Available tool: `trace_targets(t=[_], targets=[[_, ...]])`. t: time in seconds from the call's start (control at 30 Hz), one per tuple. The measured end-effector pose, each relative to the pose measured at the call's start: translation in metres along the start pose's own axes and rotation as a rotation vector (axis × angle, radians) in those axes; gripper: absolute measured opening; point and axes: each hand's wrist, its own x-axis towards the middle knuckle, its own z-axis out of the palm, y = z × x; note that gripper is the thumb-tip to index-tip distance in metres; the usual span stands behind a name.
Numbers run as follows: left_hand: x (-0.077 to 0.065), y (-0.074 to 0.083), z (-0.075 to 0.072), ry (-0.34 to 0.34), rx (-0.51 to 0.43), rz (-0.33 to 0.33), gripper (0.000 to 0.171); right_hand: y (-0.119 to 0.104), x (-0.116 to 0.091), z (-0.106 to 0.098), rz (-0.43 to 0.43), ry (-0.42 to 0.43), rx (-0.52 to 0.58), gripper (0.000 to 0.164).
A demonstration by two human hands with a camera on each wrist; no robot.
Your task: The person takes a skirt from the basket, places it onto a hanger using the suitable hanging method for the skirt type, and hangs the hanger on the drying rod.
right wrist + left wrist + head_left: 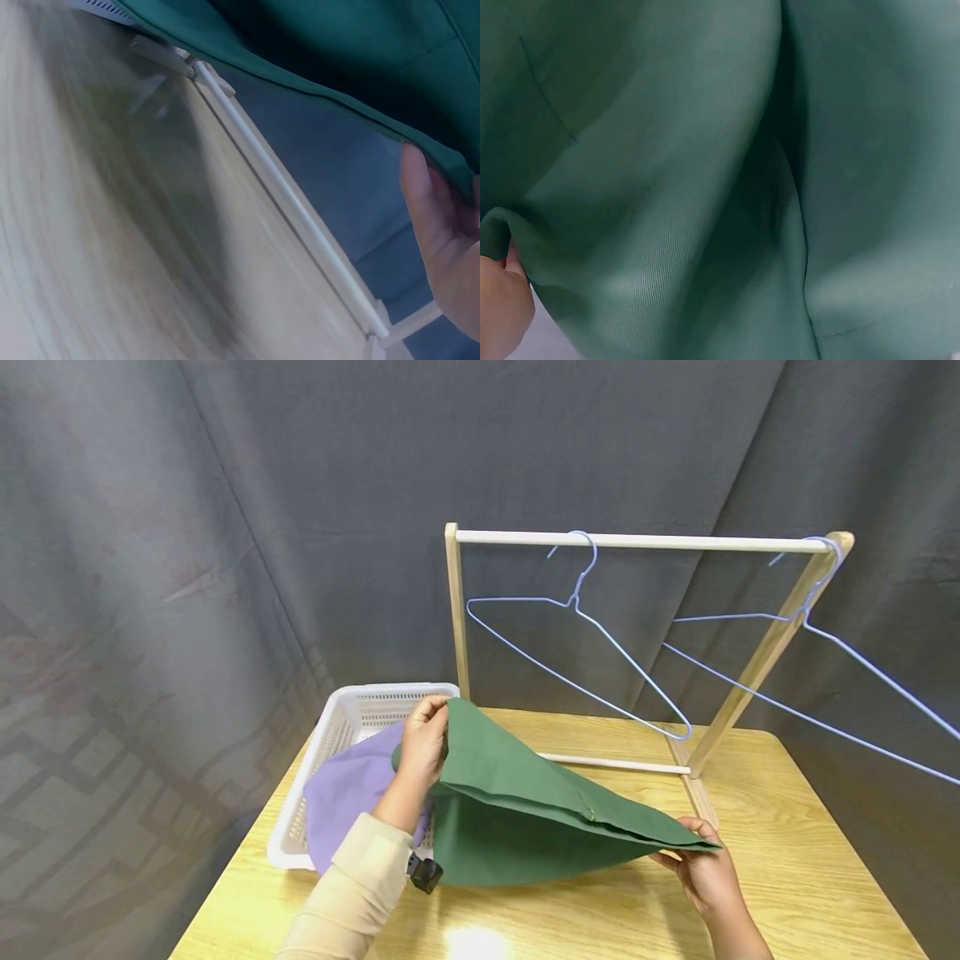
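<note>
A green cloth (517,777) with stitched seams and layered edges is stretched between both hands above the table; what kind of item it is, I cannot tell. My left hand (424,739) pinches its upper left corner, beside the basket. At the cloth's far right end, my right hand (703,864) grips the narrow tip between thumb and fingers. In the left wrist view the green cloth (667,165) fills most of the picture, with part of the left hand (504,307) at the edge. The right wrist view shows the right hand (446,225) holding the cloth's edge.
A white basket (300,814) holding a purple cloth (348,781) stands on the left of the wooden table (795,860). Behind the green cloth is a rack (637,541), with one blue hanger (525,599) near its middle and another blue hanger (870,664) at its right end.
</note>
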Motion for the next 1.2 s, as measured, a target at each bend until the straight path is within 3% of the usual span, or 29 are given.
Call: trace_targets(t=[0.17,0.5,0.7,0.97,1.2], targets=[[-0.001,-0.001,0.002,-0.013,-0.017,-0.029,0.027,0.004,-0.003,-0.006,0.019,0.021,-0.055,0.013],[-0.005,-0.007,0.007,-0.009,-0.013,-0.049,0.028,0.018,-0.008,-0.021,0.022,0.015,0.018,0.007],[-0.008,-0.011,0.009,-0.011,-0.009,-0.067,0.027,0.028,-0.012,-0.034,0.094,0.044,-0.072,0.006],[-0.010,-0.017,0.013,-0.017,0.015,-0.073,0.024,0.026,-0.021,-0.027,0.154,0.084,-0.185,0.008],[-0.012,-0.020,0.018,-0.033,0.010,-0.041,0.023,0.022,-0.026,-0.021,0.177,0.108,-0.143,0.009]])
